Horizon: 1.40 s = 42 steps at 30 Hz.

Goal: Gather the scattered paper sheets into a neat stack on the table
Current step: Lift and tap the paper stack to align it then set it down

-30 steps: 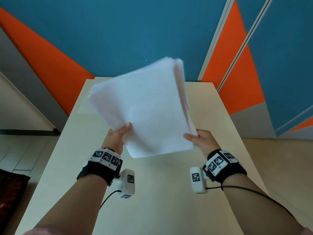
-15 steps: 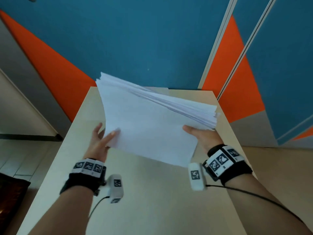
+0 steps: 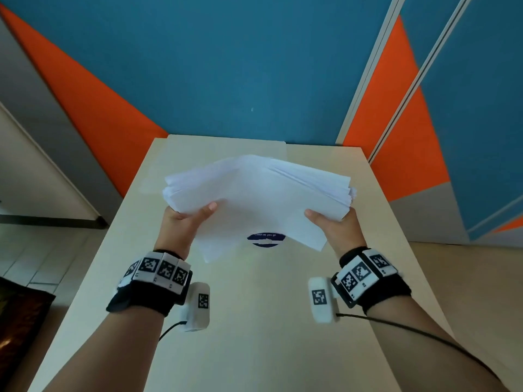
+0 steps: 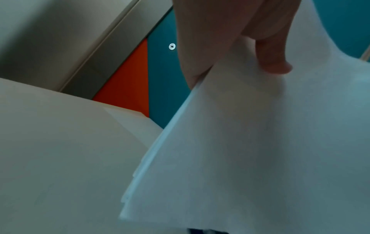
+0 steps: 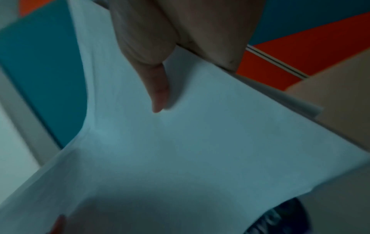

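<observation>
A thick bundle of white paper sheets [image 3: 254,199] hangs in the air over the beige table [image 3: 254,321], its edges fanned and uneven, its middle bowed upward. My left hand [image 3: 186,222] grips the bundle's left side, thumb on top; the left wrist view shows that thumb [image 4: 272,60] pressed on the paper [image 4: 250,150]. My right hand [image 3: 334,224] grips the right side the same way, thumb [image 5: 158,90] lying on the top sheet [image 5: 190,150]. One more sheet [image 3: 226,148] lies flat at the table's far edge.
A round dark-blue sticker [image 3: 266,239] on the table shows just below the bundle's near edge. A blue and orange wall [image 3: 226,66] stands right behind the table. Tiled floor [image 3: 34,256] lies to the left.
The bundle has swung from upright and tilted to nearly level and lower over the table. My left hand, which had let go and touched it with straight fingers, now grips its left side.
</observation>
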Available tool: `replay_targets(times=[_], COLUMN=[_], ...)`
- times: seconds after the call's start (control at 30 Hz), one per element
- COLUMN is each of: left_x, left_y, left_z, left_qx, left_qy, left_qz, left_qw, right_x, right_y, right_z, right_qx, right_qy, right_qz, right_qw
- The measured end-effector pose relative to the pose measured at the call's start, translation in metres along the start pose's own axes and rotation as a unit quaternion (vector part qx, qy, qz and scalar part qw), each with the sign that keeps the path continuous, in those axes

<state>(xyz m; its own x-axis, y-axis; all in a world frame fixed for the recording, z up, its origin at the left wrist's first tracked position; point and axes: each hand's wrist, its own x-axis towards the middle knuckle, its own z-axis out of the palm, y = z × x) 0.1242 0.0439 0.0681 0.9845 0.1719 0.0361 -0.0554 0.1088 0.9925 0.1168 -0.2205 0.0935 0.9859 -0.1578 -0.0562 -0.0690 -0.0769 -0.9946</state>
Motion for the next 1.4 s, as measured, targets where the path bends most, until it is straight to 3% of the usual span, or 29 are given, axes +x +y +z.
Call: replay_targets(times=[0.2,0.33,0.57,0.9,1.17,1.4], left_x=[0.000,-0.001,0.008,0.015,0.016,0.015], left_y=[-0.027,-0.024,-0.017,-0.020,-0.017,-0.017], left_z=[-0.011,-0.007,0.004,0.011,0.013,0.013], left_qx=[0.035,-0.003,-0.073,-0.071,-0.061,-0.056], left_qy=[-0.006,-0.017,0.048,0.101,0.113,0.114], left_qz=[-0.050,-0.020,0.013,-0.001,-0.009,-0.012], left_qw=[0.998,1.000,0.996,0.992,0.992,0.992], right_x=[-0.002,0.002,0.012,0.017,0.016,0.012], right_y=[0.022,0.014,-0.006,-0.001,0.011,0.009], right_z=[-0.001,0.006,0.020,0.013,0.003,0.001], right_qx=[0.070,0.128,0.141,0.124,0.122,0.100], right_qy=[0.026,0.077,0.176,0.143,0.074,0.100], right_qz=[0.047,0.041,-0.010,0.015,-0.022,-0.038], right_qw=[0.996,0.988,0.974,0.982,0.990,0.989])
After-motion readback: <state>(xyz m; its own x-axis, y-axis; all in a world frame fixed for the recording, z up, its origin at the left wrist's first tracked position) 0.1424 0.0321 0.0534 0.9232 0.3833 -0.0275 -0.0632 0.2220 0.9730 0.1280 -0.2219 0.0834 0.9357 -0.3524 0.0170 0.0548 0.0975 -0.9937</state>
